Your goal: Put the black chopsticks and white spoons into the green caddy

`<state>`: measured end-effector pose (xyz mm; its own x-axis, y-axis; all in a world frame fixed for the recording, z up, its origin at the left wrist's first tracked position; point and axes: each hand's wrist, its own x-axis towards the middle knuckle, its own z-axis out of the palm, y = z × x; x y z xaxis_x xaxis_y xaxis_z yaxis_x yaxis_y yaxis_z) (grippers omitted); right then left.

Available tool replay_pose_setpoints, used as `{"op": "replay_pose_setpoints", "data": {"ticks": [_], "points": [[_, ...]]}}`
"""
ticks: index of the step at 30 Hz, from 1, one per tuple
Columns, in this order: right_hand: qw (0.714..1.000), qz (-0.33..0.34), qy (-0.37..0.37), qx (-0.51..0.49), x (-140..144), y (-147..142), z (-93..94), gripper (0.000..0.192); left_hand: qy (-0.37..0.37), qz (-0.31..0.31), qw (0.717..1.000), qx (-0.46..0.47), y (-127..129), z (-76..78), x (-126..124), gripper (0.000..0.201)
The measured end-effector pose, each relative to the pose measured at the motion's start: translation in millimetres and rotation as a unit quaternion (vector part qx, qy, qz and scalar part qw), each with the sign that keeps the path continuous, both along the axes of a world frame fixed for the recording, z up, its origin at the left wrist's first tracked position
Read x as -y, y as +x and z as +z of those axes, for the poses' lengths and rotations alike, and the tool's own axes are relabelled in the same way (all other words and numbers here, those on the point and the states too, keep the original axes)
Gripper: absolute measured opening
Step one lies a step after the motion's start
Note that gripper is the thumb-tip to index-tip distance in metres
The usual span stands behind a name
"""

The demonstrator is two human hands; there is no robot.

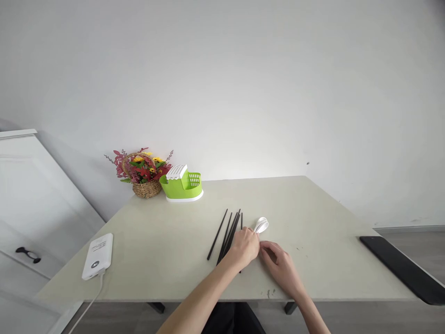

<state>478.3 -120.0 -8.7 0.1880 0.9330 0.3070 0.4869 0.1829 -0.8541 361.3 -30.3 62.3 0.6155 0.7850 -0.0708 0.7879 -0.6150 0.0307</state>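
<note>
Chopsticks, long thin black ones (227, 232), are lying fanned in a loose bundle near the middle of the pale beige desk (167, 246), their far tips pointing toward the wall. They are looking light, stiff and smooth, so they are probably rolling and slipping easily; gripping several together close to the near ends seems the steadiest hold. I cannot count them exactly. In the head view, the left hand (245, 247) is resting curled over their near ends, fingers bent down; whether it is actually gripping any I cannot tell. The right hand (280, 264) is lying just beside it, loosely curled and seemingly holding nothing. White plastic spoons (261, 225), glossy and probably slippery, are lying just beyond the left hand's fingertips.
</note>
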Motion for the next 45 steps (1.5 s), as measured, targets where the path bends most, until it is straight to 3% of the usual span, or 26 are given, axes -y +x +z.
{"op": "replay_pose_setpoints", "data": {"ticks": [6, 13, 19, 23, 30, 34, 38, 41, 45], "points": [[1.0, -0.007, -0.005, -0.012, -0.2, -0.4, 0.9, 0.033, 0.002, -0.009, 1.0, -0.021, 4.1, -1.8, -2.6, 0.039], [0.988, -0.122, -0.054, -0.076, 0.5, 2.0, -2.9, 0.036, 0.023, -0.016, 0.999, -0.037, 6.4, -4.7, 2.9, 0.026], [0.989, -0.104, -0.051, -0.094, 0.5, 1.1, -3.0, 0.034, 0.041, -0.036, 0.997, -0.047, 8.7, -7.9, 5.6, 0.029], [0.989, -0.099, -0.047, -0.099, -0.1, 1.0, -4.9, 0.034, 0.048, -0.054, 0.996, -0.052, 6.0, -10.8, 5.5, 0.013], [0.991, -0.097, -0.045, -0.086, 0.6, 1.0, -2.9, 0.034, 0.093, -0.033, 0.995, 0.0, -5.6, -10.7, 0.8, 0.04], [0.99, -0.1, -0.051, -0.083, 2.2, 0.0, 0.3, 0.036, 0.163, -0.033, 0.984, 0.061, -29.5, -0.1, -29.1, 0.04], [0.989, -0.103, -0.059, -0.085, 3.4, -0.4, 1.4, 0.037, 0.264, 0.029, 0.956, 0.123, -75.3, 20.2, -86.9, 0.04], [0.989, -0.099, -0.066, -0.09, 3.5, 0.2, -0.3, 0.037, 0.3, 0.112, 0.941, 0.106, -117.7, 40.7, -133.2, 0.05], [0.989, -0.092, -0.07, -0.09, 2.7, 2.0, -3.7, 0.037, 0.292, 0.128, 0.946, 0.054, -166.9, 69.6, -180.5, 0.068]]}}
